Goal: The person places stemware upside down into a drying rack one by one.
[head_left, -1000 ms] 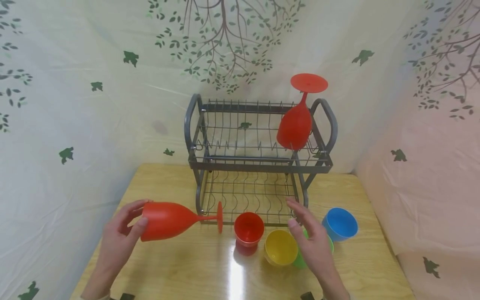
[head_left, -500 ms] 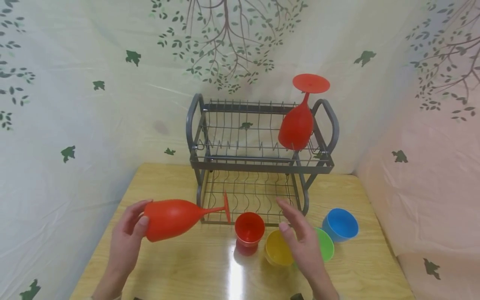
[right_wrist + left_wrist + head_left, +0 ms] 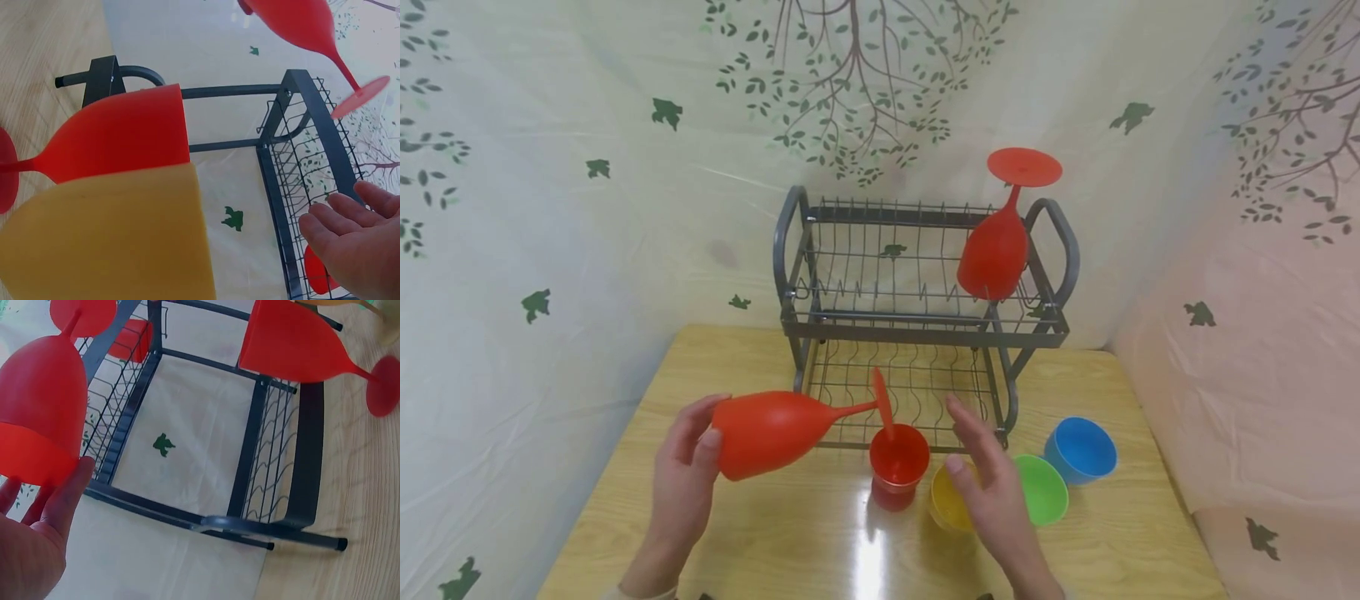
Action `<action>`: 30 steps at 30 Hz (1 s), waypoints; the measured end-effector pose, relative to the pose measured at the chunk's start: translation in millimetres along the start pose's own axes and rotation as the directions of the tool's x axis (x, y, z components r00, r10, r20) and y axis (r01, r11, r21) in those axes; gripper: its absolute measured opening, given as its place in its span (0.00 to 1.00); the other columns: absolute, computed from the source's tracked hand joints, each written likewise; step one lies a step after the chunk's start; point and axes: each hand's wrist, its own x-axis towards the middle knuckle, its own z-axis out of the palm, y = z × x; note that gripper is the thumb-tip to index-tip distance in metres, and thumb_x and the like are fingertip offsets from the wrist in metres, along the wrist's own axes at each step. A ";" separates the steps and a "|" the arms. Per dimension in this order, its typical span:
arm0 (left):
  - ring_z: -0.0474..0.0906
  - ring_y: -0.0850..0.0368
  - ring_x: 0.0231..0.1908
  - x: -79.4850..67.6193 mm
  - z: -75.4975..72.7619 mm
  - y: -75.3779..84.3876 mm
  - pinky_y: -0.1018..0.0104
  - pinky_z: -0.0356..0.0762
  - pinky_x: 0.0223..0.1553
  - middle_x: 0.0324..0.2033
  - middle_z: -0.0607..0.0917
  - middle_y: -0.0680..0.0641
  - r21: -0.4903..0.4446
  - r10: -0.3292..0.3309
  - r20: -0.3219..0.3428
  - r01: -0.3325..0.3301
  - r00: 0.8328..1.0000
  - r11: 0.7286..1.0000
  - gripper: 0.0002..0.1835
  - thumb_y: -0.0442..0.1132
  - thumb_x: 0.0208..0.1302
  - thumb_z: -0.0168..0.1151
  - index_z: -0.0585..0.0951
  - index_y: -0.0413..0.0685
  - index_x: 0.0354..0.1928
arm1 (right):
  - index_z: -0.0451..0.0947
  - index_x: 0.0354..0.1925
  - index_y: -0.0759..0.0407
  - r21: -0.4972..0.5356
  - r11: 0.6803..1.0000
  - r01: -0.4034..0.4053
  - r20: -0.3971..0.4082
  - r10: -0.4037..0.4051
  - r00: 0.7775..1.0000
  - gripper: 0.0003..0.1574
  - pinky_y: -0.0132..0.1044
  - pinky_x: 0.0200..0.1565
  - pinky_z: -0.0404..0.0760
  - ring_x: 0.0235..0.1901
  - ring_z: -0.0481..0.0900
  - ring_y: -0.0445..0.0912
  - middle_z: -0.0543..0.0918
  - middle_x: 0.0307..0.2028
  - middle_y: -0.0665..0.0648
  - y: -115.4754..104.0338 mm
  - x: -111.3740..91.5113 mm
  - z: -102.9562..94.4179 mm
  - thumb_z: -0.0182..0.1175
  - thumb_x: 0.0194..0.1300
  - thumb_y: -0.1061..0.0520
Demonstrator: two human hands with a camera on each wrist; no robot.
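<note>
My left hand (image 3: 681,483) grips a red plastic wine goblet (image 3: 771,435) by its bowl near the rim. The goblet lies on its side in the air, foot to the right and slightly raised. In the left wrist view, fingers and thumb pinch the rim of this goblet (image 3: 44,394). My right hand (image 3: 996,487) hovers with fingers extended, holding nothing, and partly hides a yellow goblet (image 3: 949,504). An upright red goblet (image 3: 898,460) stands between the hands. A second red goblet (image 3: 995,252) rests upside down and tilted on the upper right of the rack (image 3: 925,335).
A green cup (image 3: 1045,492) and a blue cup (image 3: 1081,450) stand right of the right hand. The dark two-tier dish rack stands behind the goblets on the wooden table (image 3: 730,358). Patterned curtains (image 3: 550,233) hang at the back and sides.
My left hand has carried its goblet to the right, and the goblet's foot has tipped upward. My right hand has moved left, from over the green cup to over the yellow goblet.
</note>
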 end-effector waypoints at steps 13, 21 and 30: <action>0.85 0.56 0.48 -4.9 30.7 -4.5 0.66 0.87 0.46 0.53 0.83 0.48 -0.165 0.105 0.041 -0.097 0.994 0.981 0.15 0.34 0.77 0.56 0.79 0.47 0.61 | 0.67 0.75 0.47 0.004 0.999 -0.037 0.028 0.036 0.999 0.36 0.33 0.68 0.68 0.73 0.67 0.47 0.68 0.76 0.48 0.8 -0.5 9.9 0.59 0.73 0.63; 0.84 0.55 0.54 -8.1 50.5 -3.4 0.64 0.86 0.49 0.57 0.82 0.47 -0.176 0.105 0.061 -0.093 0.993 0.980 0.16 0.33 0.75 0.57 0.77 0.42 0.62 | 0.68 0.75 0.49 0.000 0.993 -0.121 -0.002 0.121 0.993 0.35 0.55 0.66 0.74 0.71 0.71 0.57 0.73 0.72 0.50 0.4 0.5 15.8 0.61 0.73 0.60; 0.81 0.54 0.60 -13.1 77.2 -7.3 0.60 0.86 0.51 0.61 0.80 0.46 -0.196 0.132 0.110 -0.108 0.985 0.975 0.19 0.28 0.72 0.56 0.74 0.37 0.64 | 0.68 0.74 0.57 0.034 0.995 -0.092 0.005 0.092 0.996 0.35 0.41 0.67 0.73 0.70 0.72 0.56 0.74 0.71 0.53 -2.2 1.2 19.5 0.62 0.72 0.62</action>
